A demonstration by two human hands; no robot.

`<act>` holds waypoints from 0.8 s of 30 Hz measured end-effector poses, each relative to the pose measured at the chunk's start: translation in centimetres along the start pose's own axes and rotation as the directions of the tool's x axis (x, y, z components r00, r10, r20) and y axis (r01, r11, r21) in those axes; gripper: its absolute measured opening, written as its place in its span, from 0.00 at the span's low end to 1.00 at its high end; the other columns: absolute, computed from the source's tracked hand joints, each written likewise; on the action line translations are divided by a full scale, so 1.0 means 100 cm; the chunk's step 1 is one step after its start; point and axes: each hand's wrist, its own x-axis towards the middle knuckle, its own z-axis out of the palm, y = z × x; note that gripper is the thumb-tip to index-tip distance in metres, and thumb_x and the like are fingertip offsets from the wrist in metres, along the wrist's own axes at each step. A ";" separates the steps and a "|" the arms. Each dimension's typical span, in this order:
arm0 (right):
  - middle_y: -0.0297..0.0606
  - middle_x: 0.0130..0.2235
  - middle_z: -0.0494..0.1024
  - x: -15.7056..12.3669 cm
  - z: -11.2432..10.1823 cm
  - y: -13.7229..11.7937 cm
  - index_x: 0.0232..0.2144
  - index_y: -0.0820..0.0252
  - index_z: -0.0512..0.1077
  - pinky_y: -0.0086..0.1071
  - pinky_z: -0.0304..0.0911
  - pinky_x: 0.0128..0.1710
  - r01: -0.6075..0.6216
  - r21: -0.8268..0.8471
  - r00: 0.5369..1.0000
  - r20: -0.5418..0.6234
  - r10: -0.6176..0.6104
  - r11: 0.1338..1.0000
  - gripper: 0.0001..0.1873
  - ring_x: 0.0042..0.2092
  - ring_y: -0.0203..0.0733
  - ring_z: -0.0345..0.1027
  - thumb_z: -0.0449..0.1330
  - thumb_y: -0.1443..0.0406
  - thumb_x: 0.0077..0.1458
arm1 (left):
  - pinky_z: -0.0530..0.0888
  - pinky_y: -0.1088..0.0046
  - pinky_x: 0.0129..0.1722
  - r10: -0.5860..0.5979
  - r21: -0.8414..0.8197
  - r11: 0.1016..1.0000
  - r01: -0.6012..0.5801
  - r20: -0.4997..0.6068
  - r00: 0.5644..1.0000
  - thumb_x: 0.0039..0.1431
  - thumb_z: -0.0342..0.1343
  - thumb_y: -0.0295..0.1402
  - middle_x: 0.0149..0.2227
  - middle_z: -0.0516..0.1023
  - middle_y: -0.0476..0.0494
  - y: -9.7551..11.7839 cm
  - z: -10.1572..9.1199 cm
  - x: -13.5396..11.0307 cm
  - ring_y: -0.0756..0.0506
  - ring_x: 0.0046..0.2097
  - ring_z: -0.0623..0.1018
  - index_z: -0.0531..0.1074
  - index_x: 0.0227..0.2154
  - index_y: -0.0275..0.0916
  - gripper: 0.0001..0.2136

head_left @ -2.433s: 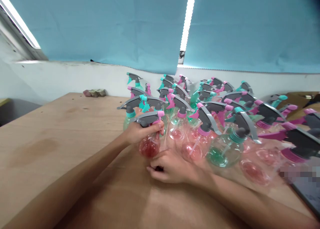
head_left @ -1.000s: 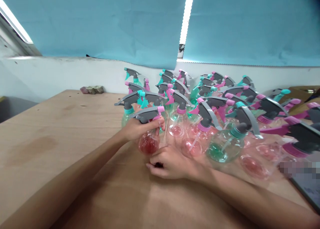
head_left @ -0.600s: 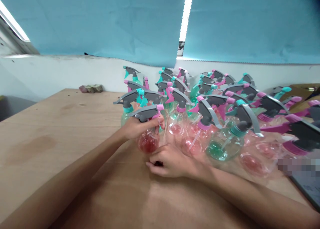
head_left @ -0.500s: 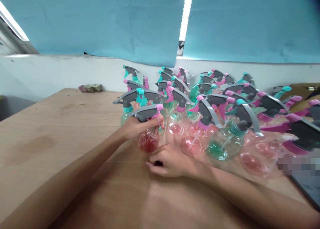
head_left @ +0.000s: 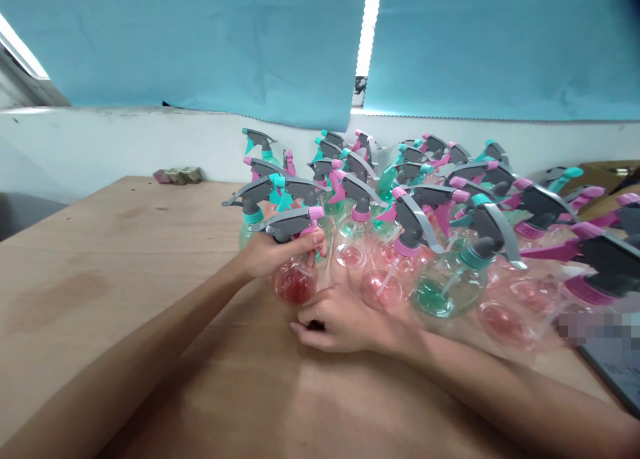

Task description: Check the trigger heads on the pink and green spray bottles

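My left hand (head_left: 273, 252) is wrapped round the neck of a clear pink spray bottle (head_left: 295, 282) with a grey and pink trigger head (head_left: 290, 223). The bottle stands at the near left edge of a crowd of spray bottles. My right hand (head_left: 340, 322) rests on the wooden table (head_left: 125, 299) just in front of the bottle's base, fingers curled over a small dark thing I cannot make out. A green bottle (head_left: 443, 292) with a teal collar stands to the right of that hand.
Several more pink and green spray bottles (head_left: 400, 199) with grey triggers fill the table's middle and right, back to the white wall. A small stack of flat pieces (head_left: 178, 175) lies at the far left edge. A dark tablet corner (head_left: 615, 372) shows at the right.
Both hands keep their places on the bottle and the table. Only the view has drifted slightly, so everything sits a little higher and further left in the picture.
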 end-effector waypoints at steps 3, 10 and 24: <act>0.30 0.25 0.69 0.000 0.000 0.000 0.22 0.62 0.63 0.34 0.43 0.30 -0.002 -0.006 1.000 0.002 0.002 1.000 0.20 0.27 0.31 0.51 0.59 0.64 0.67 | 0.76 0.74 0.31 -0.013 0.022 1.000 0.013 0.010 1.000 0.62 0.64 0.54 0.27 0.80 0.45 0.001 0.000 0.001 0.47 0.30 0.79 0.80 0.30 0.36 0.22; 0.31 0.25 0.70 0.000 -0.001 -0.001 0.22 0.61 0.64 0.33 0.44 0.30 -0.010 -0.005 1.000 0.024 0.010 1.000 0.20 0.27 0.32 0.52 0.59 0.65 0.67 | 0.76 0.74 0.31 -0.046 0.002 0.999 0.046 -0.004 0.999 0.62 0.64 0.54 0.27 0.80 0.44 0.000 0.001 0.001 0.47 0.29 0.80 0.80 0.30 0.35 0.22; 0.30 0.26 0.70 -0.001 0.002 0.003 0.23 0.61 0.64 0.33 0.45 0.31 0.008 -0.026 1.000 0.007 -0.007 1.000 0.19 0.28 0.32 0.54 0.57 0.63 0.68 | 0.76 0.75 0.32 -0.038 -0.015 0.999 0.038 0.005 0.999 0.62 0.64 0.52 0.28 0.79 0.46 0.002 0.002 0.001 0.49 0.29 0.79 0.79 0.29 0.36 0.21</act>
